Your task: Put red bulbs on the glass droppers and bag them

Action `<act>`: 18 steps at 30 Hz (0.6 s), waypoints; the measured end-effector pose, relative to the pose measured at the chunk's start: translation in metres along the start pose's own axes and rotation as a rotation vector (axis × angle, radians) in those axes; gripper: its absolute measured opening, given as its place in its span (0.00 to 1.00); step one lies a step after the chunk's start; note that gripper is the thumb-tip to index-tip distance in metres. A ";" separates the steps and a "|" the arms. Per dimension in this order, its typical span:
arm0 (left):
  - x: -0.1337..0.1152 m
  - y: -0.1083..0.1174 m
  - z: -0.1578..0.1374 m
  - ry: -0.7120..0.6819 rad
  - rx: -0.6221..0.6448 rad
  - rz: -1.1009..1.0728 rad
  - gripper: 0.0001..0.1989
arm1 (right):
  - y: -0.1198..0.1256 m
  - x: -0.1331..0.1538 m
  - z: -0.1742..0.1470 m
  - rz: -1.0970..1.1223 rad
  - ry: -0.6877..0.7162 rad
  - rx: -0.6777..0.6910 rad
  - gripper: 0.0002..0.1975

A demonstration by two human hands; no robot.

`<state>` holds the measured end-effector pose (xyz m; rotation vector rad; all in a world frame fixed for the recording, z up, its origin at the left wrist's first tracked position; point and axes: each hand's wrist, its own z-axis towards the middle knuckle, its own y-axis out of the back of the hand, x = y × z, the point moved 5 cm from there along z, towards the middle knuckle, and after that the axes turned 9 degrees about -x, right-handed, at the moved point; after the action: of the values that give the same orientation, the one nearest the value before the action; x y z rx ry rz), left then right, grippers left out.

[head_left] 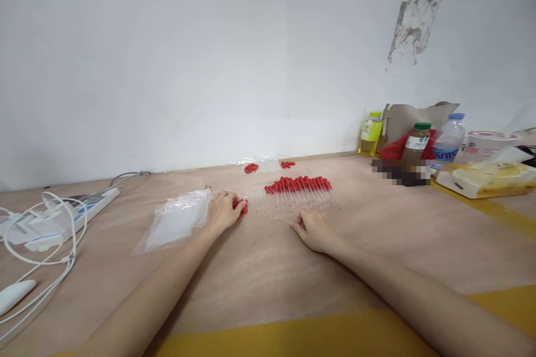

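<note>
My left hand [225, 209] rests on the table with its fingers curled around small red pieces [240, 207], partly hidden under the fingers and thumb. My right hand [316, 230] pinches a thin white stick [283, 220] that points left. Between the hands lies a row of bare thin white sticks [258, 203]. To the right of these, several sticks with red tips [299, 185] lie side by side, red ends toward the wall. Two small groups of loose red pieces [250, 168] lie farther back on clear plastic.
Clear plastic bags [180, 217] lie left of my left hand. A power strip [71, 220] with tangled white cables [73, 245] is at far left. Bottles [371, 134], a beige bag [414, 117] and a yellow tissue pack [481, 181] stand at right. A wall [251, 67] borders the back.
</note>
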<state>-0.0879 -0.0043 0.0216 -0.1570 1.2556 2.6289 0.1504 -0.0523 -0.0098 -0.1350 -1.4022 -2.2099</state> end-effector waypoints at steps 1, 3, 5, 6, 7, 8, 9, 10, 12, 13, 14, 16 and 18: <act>-0.001 0.000 0.000 0.001 -0.006 -0.002 0.12 | 0.000 0.000 0.000 -0.013 0.005 -0.002 0.09; -0.005 0.005 -0.002 0.005 -0.036 -0.012 0.11 | -0.001 0.000 -0.001 -0.026 0.006 -0.008 0.09; -0.012 0.013 -0.006 0.001 -0.075 -0.032 0.11 | -0.002 -0.002 -0.001 -0.013 -0.005 -0.029 0.09; -0.016 0.017 -0.010 -0.015 -0.081 -0.068 0.11 | -0.002 -0.003 -0.001 0.006 -0.016 -0.045 0.09; -0.022 0.021 -0.015 -0.043 -0.071 -0.122 0.10 | -0.002 -0.004 -0.001 0.034 -0.030 -0.064 0.09; -0.029 0.022 -0.021 -0.089 -0.031 -0.216 0.09 | -0.001 -0.005 0.000 0.069 -0.045 -0.083 0.08; -0.036 0.022 -0.028 -0.140 0.027 -0.316 0.08 | -0.001 -0.007 0.000 0.109 -0.059 -0.100 0.08; -0.044 0.021 -0.037 -0.193 0.097 -0.399 0.07 | -0.001 -0.008 0.001 0.152 -0.072 -0.114 0.08; -0.054 0.016 -0.052 -0.250 0.223 -0.501 0.05 | 0.000 -0.011 0.003 0.235 -0.084 -0.130 0.08; -0.057 0.013 -0.057 -0.246 0.259 -0.528 0.06 | 0.000 -0.011 0.003 0.279 -0.075 -0.131 0.08; -0.058 0.010 -0.061 -0.232 0.282 -0.541 0.09 | 0.000 -0.010 0.003 0.322 -0.054 -0.128 0.08; -0.059 0.004 -0.065 -0.192 0.296 -0.543 0.14 | 0.000 -0.006 0.003 0.393 0.004 -0.131 0.08; -0.059 0.000 -0.065 -0.169 0.287 -0.525 0.12 | 0.002 -0.002 0.002 0.424 0.070 -0.164 0.11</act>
<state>-0.0304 -0.0645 -0.0077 -0.1823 1.3032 1.9591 0.1527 -0.0511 -0.0077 -0.3730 -1.0396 -1.9488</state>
